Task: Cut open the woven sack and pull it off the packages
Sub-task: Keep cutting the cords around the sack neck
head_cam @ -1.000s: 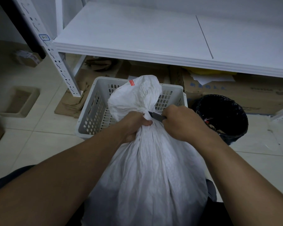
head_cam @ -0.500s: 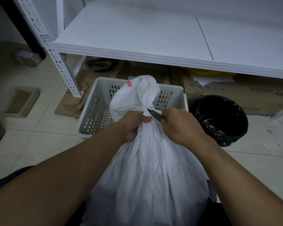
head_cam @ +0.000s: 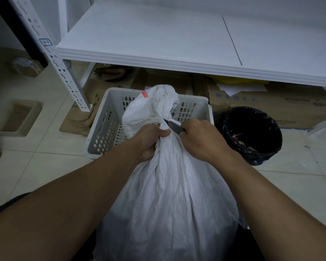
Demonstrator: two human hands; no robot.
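A: What can't you make out around the woven sack (head_cam: 169, 194)?

B: Its bottom is cut off by the lower edge of the view, and whatever is inside is hidden by the white weave. The tie at the neck is mostly buried under the left hand (head_cam: 151, 140); only a thin pale strand shows just beyond the neck, on the far side.

A: And the hands?

B: The left hand is clenched tight around the gathered neck, just below the bunched top. The right hand (head_cam: 201, 140) sits just right of the neck, fist closed around a knife (head_cam: 172, 126); its handle is swallowed by the fist, so only the dark blade shows, its tip touching the sack at the neck.

A: What lies beyond the sack?

B: One white slotted basket (head_cam: 107, 129) directly behind it; the sack's top covers much of its far wall. To the sack's right, one black-lined bin (head_cam: 252, 134), the contents too dark to read. Flattened cardboard (head_cam: 271, 106) sits beyond the sack, under one white shelf (head_cam: 149, 40).

A: The count?

B: One sack, one knife, two hands, one basket, one bin.
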